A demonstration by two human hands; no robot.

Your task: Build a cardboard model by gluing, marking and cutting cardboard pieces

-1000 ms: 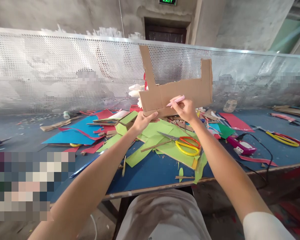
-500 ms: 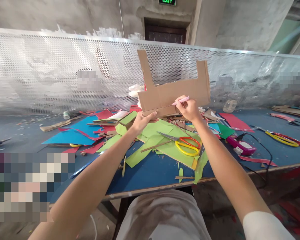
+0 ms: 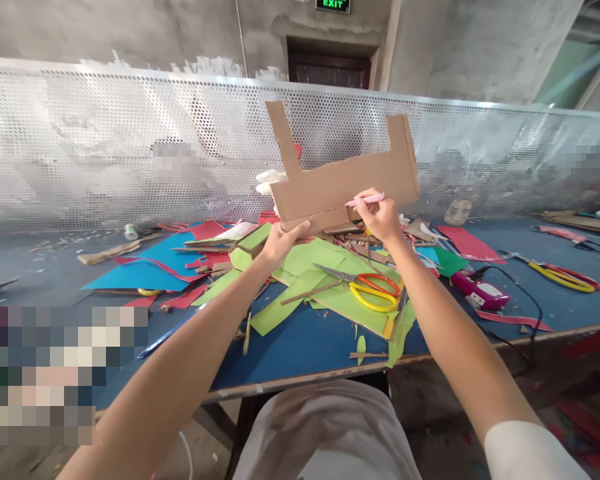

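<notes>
My left hand (image 3: 286, 241) grips the lower left edge of a brown cardboard piece (image 3: 350, 177), thumb on its front face. The cardboard is held up tilted above the table, with two upright strips rising from its left and right ends. In my right hand (image 3: 379, 215) is a pink pen (image 3: 366, 199), its tip pointing left against the lower part of the cardboard. A dark line runs along the cardboard near its bottom edge. Below lie green paper sheets (image 3: 310, 260) and scissors with orange and yellow handles (image 3: 375, 293).
Blue card (image 3: 150, 267) and red strips lie to the left. On the right are a red sheet (image 3: 470, 243), a purple device (image 3: 483, 291) with a black cable, and another pair of scissors (image 3: 563, 275). A perforated metal panel (image 3: 105, 147) stands behind the blue table.
The cardboard has shifted slightly left and tilted a little more. My right hand and the pen have moved slightly right and up along the cardboard. My left hand keeps its hold.
</notes>
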